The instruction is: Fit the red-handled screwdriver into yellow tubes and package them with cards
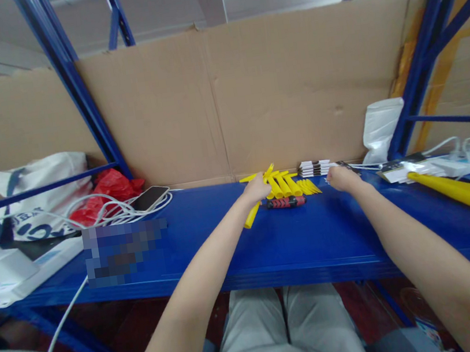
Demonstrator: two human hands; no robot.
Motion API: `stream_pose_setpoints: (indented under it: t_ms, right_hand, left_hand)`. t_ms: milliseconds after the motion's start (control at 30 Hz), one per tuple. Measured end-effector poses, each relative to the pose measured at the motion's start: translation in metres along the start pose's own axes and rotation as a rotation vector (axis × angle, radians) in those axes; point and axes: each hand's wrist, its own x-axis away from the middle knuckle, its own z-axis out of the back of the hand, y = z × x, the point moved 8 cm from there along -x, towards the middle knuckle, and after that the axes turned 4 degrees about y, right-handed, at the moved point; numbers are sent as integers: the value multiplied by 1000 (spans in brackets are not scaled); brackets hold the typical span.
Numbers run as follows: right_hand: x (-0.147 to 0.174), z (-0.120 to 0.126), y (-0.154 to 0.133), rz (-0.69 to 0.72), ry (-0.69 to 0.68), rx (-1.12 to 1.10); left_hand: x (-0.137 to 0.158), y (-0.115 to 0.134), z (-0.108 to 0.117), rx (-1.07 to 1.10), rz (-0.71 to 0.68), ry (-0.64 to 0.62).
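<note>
My left hand (258, 188) is closed around a yellow tube-like piece (252, 217), whose wider end sticks out below the fingers. Several more yellow tube-like pieces (283, 185) lie side by side just right of that hand, next to a fan of small flat yellow pieces (309, 186). In front of them rests a red and black handled tool (286, 202), perhaps a screwdriver. My right hand (344, 179) is closed at the back of the table, beside a row of white and black packets (315, 167). Whatever its fingers hold is too small to make out.
A blue table (228, 252) backs onto a cardboard wall (271, 95). On the left are a phone (151, 198), white cables, a red bag (114, 187) and a power strip (38, 270). Rightward lie a long yellow object (465, 193) and a white pouch (382, 129).
</note>
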Motion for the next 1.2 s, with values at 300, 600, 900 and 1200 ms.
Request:
stream_pose_setpoints:
  t_ms: [300,600,900,1200]
  right_hand:
    - [1,10,-21,47,85,-32]
    - [10,19,-62,189,145,-298]
    - [26,28,-96,378,204,-543]
    - [28,24,-105,507,259,-574]
  left_hand:
    - [-3,26,-17,-106,-252,-37]
    - [9,16,-22,-217,-334,11]
    - [25,26,-31,-285,-377,-17]
    - [30,29,-30,-582,-381,-18]
